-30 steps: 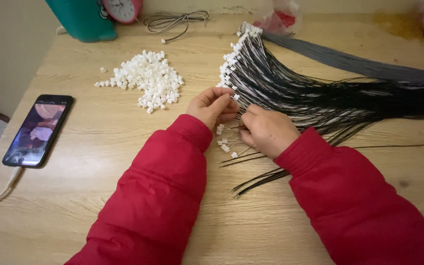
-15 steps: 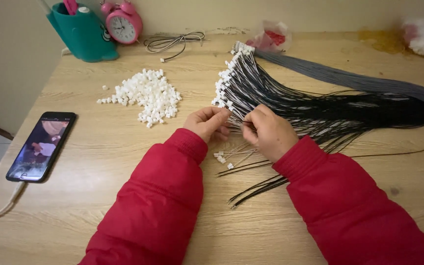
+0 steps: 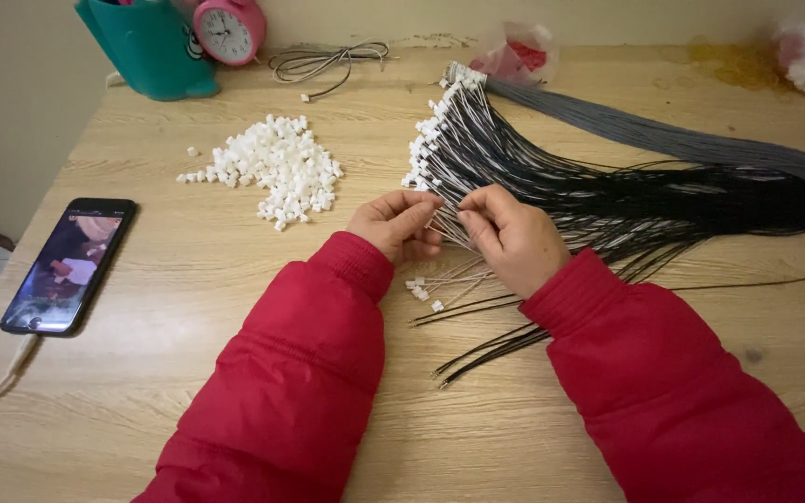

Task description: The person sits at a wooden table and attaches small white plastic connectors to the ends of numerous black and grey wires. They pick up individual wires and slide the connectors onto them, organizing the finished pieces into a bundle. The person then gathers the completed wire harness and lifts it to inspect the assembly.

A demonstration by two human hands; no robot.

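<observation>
My left hand (image 3: 398,224) and my right hand (image 3: 511,237), both in red padded sleeves, meet at the near edge of a wide bundle of thin black and white wires (image 3: 607,186) spread across the wooden table (image 3: 188,279). Fingertips of both hands pinch wire ends between them; what sits at the pinch is too small to see. Many wire tips carry small white connectors (image 3: 426,140). A few finished wires (image 3: 440,289) lie under my hands. A heap of loose white connectors (image 3: 277,168) lies to the left.
A phone (image 3: 69,264) with a lit screen lies at the left edge, its cable trailing off. At the back stand a teal holder (image 3: 146,47), a pink alarm clock (image 3: 227,28), a coiled cable (image 3: 323,63), plastic bags (image 3: 514,56), and a grey wire bundle (image 3: 682,140).
The view has shifted downward, so the clock and teal holder show more fully. Both hands stay at the wire ends, with only small finger movement.
</observation>
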